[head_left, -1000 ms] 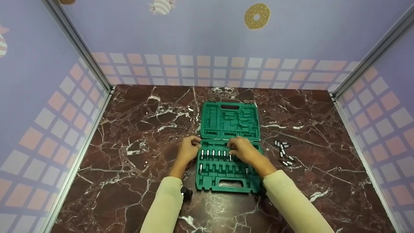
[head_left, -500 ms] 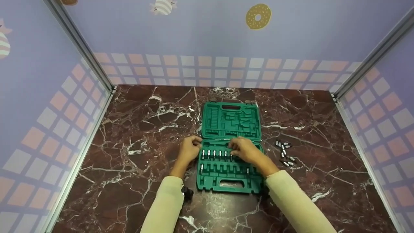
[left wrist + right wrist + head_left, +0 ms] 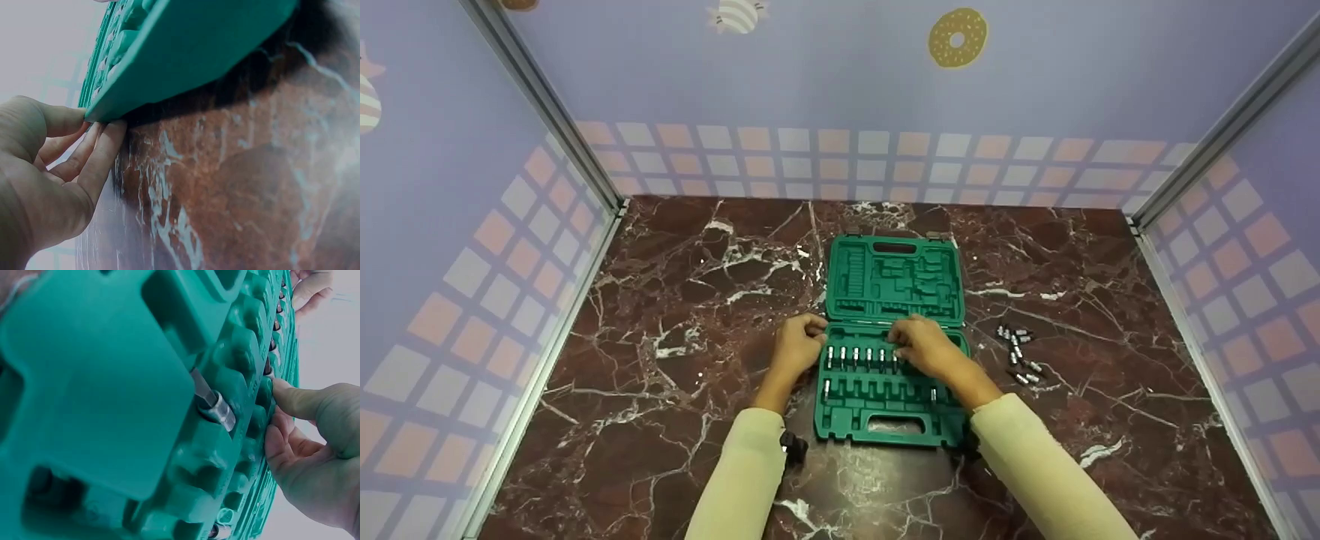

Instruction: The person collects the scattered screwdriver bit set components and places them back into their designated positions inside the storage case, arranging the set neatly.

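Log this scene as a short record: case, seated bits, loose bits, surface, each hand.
Case: green case, open, lid folded back
Upper row: six upper bits visible
Lower row: at least two lower bits
Loose: several loose bits, right of the case; count unclear
Surface: dark red marbled tabletop
Left hand: pinches the case's left edge
Right hand: thumb at the upper row's rightmost visible bit; pinch unclear

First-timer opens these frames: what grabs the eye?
The open green case, bright against the dark marbled table, a row of metal bits in its near half. Then two hands: left at the case's left edge, right at the row's right end. Last, loose bits scattered right of the case.
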A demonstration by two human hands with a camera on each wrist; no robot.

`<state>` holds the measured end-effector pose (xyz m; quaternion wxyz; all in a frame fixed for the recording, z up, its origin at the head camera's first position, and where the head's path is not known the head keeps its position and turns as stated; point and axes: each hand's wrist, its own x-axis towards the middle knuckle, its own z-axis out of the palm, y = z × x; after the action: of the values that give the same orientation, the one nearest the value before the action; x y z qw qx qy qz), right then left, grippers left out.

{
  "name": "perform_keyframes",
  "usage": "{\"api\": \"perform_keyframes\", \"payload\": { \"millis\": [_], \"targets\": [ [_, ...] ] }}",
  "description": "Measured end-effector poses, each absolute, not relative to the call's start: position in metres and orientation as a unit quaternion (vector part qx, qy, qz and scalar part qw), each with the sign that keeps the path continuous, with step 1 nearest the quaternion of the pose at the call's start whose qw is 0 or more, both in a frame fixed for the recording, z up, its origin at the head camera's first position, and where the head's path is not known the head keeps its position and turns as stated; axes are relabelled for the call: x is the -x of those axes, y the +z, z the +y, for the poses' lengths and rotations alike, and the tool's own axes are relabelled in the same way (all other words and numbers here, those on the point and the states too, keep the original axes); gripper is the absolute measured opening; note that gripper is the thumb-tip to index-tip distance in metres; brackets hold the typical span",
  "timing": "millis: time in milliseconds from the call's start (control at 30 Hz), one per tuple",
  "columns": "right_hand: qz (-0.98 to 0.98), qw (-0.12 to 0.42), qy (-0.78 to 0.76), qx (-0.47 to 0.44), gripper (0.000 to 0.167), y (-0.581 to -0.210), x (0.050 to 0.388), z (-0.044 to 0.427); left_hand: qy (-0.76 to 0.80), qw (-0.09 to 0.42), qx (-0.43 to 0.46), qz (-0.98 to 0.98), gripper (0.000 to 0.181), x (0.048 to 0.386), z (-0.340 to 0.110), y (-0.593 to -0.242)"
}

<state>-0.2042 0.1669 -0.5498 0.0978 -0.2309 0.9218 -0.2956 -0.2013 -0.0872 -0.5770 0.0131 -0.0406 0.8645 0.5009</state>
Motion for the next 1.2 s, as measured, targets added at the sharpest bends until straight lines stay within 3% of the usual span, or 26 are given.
{"api": "perform_keyframes", "payload": {
  "millis": [600,1200],
  "targets": [
    [0.910,0.037,-0.365,0.193,0.021,-0.552,0.181,0.187,0.507,0.019,0.038,0.861,0.015,0.202,-0.088,-0.578],
    [0.903,-0.005,-0.409,0.128,0.023,-0.528,0.172,0.259,0.506,0.008,0.032,0.862,0.016,0.201,-0.087,-0.578]
  ]
}}
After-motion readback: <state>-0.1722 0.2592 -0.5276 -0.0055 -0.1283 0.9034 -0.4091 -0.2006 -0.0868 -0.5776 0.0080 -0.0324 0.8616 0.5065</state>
